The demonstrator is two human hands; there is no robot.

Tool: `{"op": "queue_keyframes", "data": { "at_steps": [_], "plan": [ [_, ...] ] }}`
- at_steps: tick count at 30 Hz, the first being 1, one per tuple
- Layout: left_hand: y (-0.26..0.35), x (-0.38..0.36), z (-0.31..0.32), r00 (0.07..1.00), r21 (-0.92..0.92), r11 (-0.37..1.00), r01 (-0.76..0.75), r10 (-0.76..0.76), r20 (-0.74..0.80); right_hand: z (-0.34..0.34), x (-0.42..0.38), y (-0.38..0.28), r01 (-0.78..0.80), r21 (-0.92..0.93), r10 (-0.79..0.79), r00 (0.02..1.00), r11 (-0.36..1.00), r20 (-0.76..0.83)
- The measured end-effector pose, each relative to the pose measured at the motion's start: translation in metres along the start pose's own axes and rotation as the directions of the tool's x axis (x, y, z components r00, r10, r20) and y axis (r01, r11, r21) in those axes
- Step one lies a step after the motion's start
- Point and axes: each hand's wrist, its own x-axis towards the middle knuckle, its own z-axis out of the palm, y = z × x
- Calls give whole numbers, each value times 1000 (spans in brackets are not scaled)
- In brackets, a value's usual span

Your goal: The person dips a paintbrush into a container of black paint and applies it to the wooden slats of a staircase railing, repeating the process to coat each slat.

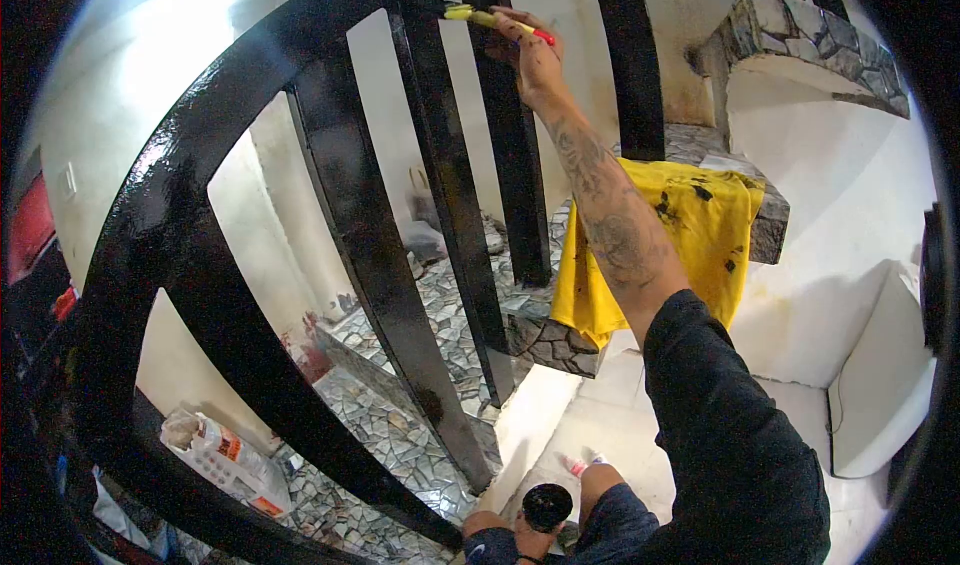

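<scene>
My right hand is stretched far forward, its fingers closed round a paintbrush with a yellow and red handle. The bristles overlap the top of an upright slat on the glossy black railing, just below its curved top rail. Dark smudges mark the fingers. Low in the view, close to my knees, my left hand grips a small round container of black paint. Its dark open top faces up at me, and most of that hand is hidden beneath it.
A yellow cloth with black stains drapes over a stone-clad ledge under my right arm. Steps with stone-mosaic surfaces show behind the slats. A printed white sack stands at lower left. A white panel leans at the right.
</scene>
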Motion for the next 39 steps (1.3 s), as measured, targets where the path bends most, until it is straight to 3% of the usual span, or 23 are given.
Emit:
{"op": "queue_keyframes", "data": {
  "at_steps": [1, 3, 6, 11, 15, 18, 21, 23, 26, 30, 33, 35, 39],
  "plan": [
    [-1, 1, 1, 999, -122, 992, 44, -43, 5, 1, -5, -4, -114, -67, 109, 991, 991, -83],
    [-4, 3, 4, 991, -355, 926, 130, -128, 28, -12, 3, 3, -33, -2, 33, 999, 999, -20],
    [-4, -3, 12, 970, -262, 934, 242, -233, 65, -16, 7, 0, 20, 9, -19, 1000, 1000, -20],
    [13, -2, -8, 956, -341, 893, 294, -268, 123, 1, 7, 3, 91, -33, -93, 992, 995, -83],
    [17, 5, -25, 930, -418, 831, 367, -315, 191, -3, -2, -7, -40, -20, 39, 999, 999, -35],
    [7, -4, -3, 912, -386, 837, 388, -409, 29, -3, 2, -12, 43, 7, -42, 997, 999, -66],
    [-13, -4, 15, 994, -200, 974, 110, -109, 16, -7, 3, -4, -32, -52, 30, 999, 998, -39],
    [-12, -7, 17, 990, -184, 973, 137, -128, 56, -12, 0, -2, -110, -136, 105, 994, 985, -39],
    [-7, -3, 10, 985, -171, 971, 170, -161, 61, -24, 7, -9, -8, -146, 0, 998, 989, -59],
    [12, 0, -16, 990, -251, 958, 140, -130, 56, -13, 14, -7, -15, -130, 3, 996, 991, -91],
    [22, -3, -7, 873, -460, 770, 442, -486, 25, -9, 2, 2, -50, -121, 42, 997, 991, -61],
    [0, -6, 14, 939, -313, 886, 341, -340, 60, -17, -9, 3, -55, -171, 50, 998, 984, -29],
    [-8, -2, 14, 984, -199, 973, 119, -142, -108, -32, -10, -4, -60, -162, 50, 997, 985, -67]
  ]
}}
